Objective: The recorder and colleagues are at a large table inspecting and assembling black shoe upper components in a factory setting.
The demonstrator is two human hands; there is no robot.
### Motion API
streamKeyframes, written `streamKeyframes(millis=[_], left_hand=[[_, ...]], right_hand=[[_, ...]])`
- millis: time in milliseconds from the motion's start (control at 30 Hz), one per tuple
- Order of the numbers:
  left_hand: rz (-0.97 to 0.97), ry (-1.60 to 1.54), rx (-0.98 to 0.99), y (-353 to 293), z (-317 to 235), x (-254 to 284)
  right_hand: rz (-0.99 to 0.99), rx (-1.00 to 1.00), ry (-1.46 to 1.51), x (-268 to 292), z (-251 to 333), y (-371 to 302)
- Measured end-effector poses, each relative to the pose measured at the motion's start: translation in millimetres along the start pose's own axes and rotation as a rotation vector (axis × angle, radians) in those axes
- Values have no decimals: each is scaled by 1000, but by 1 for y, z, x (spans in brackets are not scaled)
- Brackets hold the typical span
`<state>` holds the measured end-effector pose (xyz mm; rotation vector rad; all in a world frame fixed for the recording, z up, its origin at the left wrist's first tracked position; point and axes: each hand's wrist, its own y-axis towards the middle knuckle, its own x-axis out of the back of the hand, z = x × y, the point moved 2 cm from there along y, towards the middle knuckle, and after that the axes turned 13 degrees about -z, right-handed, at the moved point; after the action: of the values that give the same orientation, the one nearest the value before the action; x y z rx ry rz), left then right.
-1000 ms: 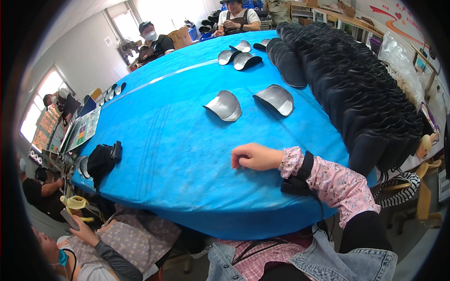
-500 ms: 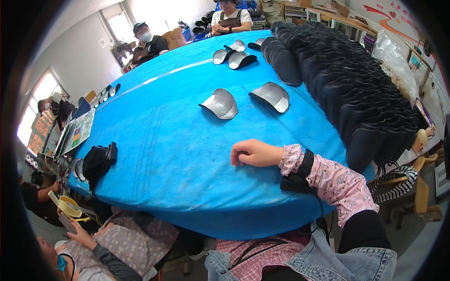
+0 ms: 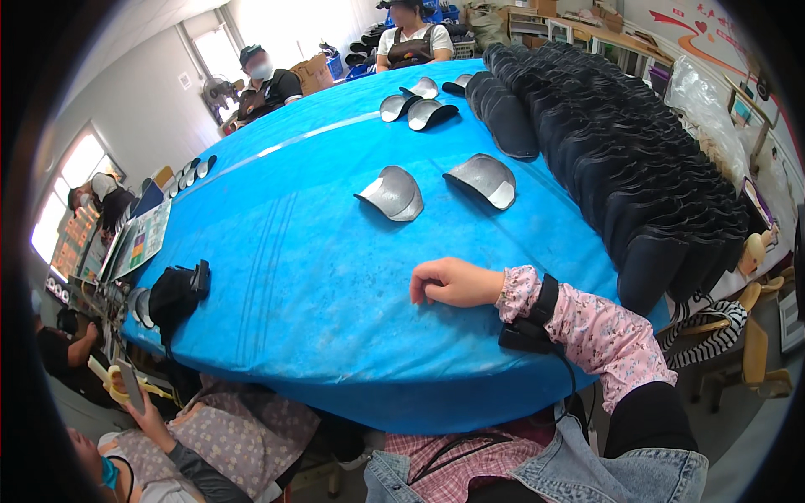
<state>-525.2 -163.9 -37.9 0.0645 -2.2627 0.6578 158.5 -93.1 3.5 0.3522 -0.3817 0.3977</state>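
My right hand (image 3: 457, 282) rests on the blue-covered table (image 3: 319, 277), its fingers loosely curled inward. Nothing shows in it. A pink flowered sleeve cover with a black strap and a small black device (image 3: 527, 336) wraps the forearm. Beyond the hand lie two curved, silver-grey shell-like pieces with dark edges, a left one (image 3: 392, 194) and a right one (image 3: 485, 181), both apart from the hand. My left hand is out of view.
Rows of dark curved pads (image 3: 620, 159) are stacked along the right side. More silver-grey pieces (image 3: 432, 114) lie farther back. A black cap-like item (image 3: 174, 298) sits at left. A person at lower left holds a phone (image 3: 132, 386); two others sit across the table.
My right hand stays in nearly the same place and pose. The person at the far side has lowered their hands from in front of the chest. The neighbour's phone has risen slightly.
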Motion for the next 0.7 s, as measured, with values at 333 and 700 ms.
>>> streamKeyframes(millis=[333,700], left_hand=[[993,303,293,-127,-110,-201],[1024,454,-188,-85,-182,-287]], right_hand=[[-18,25,68,3,4,-5],[-16,41,38,4,6,-3]])
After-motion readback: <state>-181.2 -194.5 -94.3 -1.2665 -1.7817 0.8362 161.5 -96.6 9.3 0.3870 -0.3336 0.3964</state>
